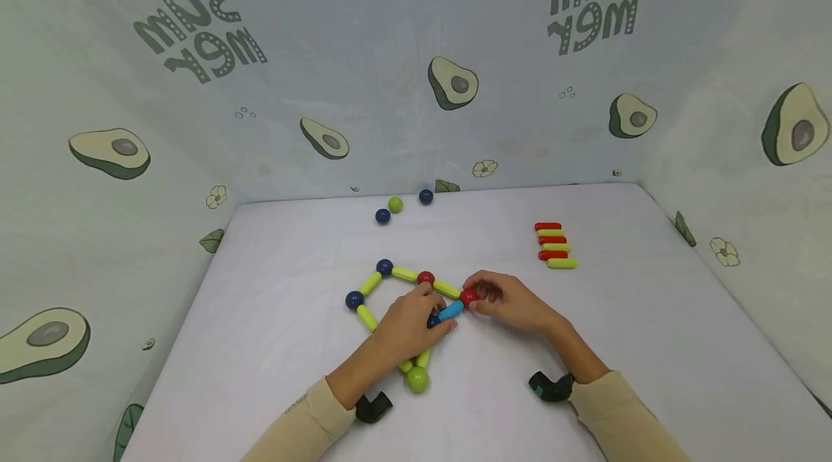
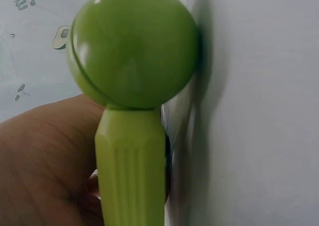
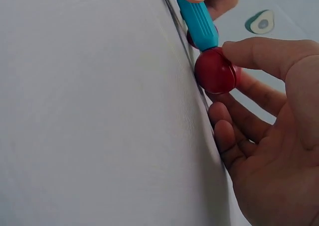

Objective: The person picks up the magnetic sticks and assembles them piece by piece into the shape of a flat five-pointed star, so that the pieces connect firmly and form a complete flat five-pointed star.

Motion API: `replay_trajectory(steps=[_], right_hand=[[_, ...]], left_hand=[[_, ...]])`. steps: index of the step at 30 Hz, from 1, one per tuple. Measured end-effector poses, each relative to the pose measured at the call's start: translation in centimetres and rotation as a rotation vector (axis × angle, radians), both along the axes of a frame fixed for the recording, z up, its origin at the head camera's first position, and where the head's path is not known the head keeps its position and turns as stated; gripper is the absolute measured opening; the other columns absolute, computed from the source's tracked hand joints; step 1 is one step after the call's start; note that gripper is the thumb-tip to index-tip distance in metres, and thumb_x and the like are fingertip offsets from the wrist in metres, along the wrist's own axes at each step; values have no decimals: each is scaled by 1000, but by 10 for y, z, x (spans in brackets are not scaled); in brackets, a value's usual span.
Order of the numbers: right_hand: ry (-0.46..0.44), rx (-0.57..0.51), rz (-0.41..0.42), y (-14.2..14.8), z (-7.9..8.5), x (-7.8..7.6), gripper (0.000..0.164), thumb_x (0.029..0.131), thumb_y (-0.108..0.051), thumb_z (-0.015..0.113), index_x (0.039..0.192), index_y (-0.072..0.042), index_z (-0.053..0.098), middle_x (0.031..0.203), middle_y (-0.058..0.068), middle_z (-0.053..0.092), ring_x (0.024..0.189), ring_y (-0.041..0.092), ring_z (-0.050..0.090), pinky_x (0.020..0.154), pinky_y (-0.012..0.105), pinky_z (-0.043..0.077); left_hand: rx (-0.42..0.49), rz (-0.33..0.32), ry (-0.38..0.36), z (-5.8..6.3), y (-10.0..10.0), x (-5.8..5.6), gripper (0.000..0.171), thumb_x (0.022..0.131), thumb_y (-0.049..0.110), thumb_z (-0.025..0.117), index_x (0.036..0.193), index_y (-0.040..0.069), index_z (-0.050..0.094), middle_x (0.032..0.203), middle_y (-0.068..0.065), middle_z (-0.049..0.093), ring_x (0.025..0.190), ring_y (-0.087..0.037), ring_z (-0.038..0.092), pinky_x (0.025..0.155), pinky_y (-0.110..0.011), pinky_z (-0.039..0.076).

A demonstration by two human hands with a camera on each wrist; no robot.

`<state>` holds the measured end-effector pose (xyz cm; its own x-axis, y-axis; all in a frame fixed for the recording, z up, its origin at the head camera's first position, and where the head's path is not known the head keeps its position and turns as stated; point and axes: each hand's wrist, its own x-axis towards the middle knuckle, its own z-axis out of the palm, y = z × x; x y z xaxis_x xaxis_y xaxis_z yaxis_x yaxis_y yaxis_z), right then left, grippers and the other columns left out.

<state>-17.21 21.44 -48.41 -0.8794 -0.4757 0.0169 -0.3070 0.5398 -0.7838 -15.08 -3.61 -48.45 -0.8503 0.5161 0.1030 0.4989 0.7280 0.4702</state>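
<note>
A ring of yellow-green magnetic rods (image 1: 370, 284) joined by balls lies on the white table. In the head view my left hand (image 1: 406, 321) pinches a light blue magnetic rod (image 1: 451, 310) at its end by a dark blue ball (image 1: 433, 320), which its fingers partly cover. My right hand (image 1: 510, 301) grips the red ball (image 1: 469, 297) at the rod's other end. The right wrist view shows the thumb on this red ball (image 3: 215, 71), joined to the blue rod (image 3: 198, 22). A green ball (image 2: 134, 47) on a yellow-green rod (image 2: 132, 166) fills the left wrist view.
Two dark blue balls (image 1: 383, 216) and a green ball (image 1: 395, 204) lie at the back of the table. Several red and yellow-green rods (image 1: 553, 240) are lined up at the back right. A cloth with avocado prints (image 1: 453, 84) surrounds the table.
</note>
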Motion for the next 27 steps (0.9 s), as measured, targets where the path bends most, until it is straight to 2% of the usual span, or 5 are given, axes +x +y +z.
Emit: replay_trajectory(steps=[4, 8, 15, 21, 27], right_hand=[[8, -1, -24, 9, 3, 1, 33, 96, -20, 73, 127, -10, 65, 115, 6, 67, 97, 18, 59, 85, 22, 52], [40, 22, -161, 32, 8, 3, 33, 98, -22, 71, 127, -9, 64, 121, 7, 68, 103, 21, 63, 88, 19, 53], [151, 125, -398, 83, 15, 9, 29, 101, -23, 67, 124, -4, 66, 119, 13, 70, 103, 26, 63, 81, 15, 49], [213, 214, -486, 106, 15, 7, 28, 99, -12, 65, 125, -1, 64, 123, 21, 64, 102, 32, 57, 77, 31, 50], [173, 323, -514, 117, 12, 5, 35, 96, -10, 66, 129, 2, 61, 129, 27, 57, 105, 39, 54, 83, 49, 55]], left_hand=[[-80, 89, -46, 1, -2, 3, 72, 87, 66, 71, 136, 16, 58, 117, -4, 62, 81, -13, 61, 68, -25, 52], [-142, 130, -95, 2, -5, 6, 88, 81, 74, 70, 147, 18, 51, 139, -13, 59, 105, -24, 66, 82, -38, 59], [-103, 30, -121, 7, -13, 4, 85, 87, 58, 76, 153, 16, 41, 149, -9, 54, 121, -24, 62, 100, -41, 55], [-99, -81, -206, 15, -24, 3, 85, 88, 47, 80, 154, 15, 38, 141, -3, 59, 123, -16, 58, 104, -37, 53], [-82, -184, -269, 20, -37, 1, 72, 88, 36, 82, 149, 25, 45, 125, 7, 64, 113, -8, 58, 98, -32, 53]])
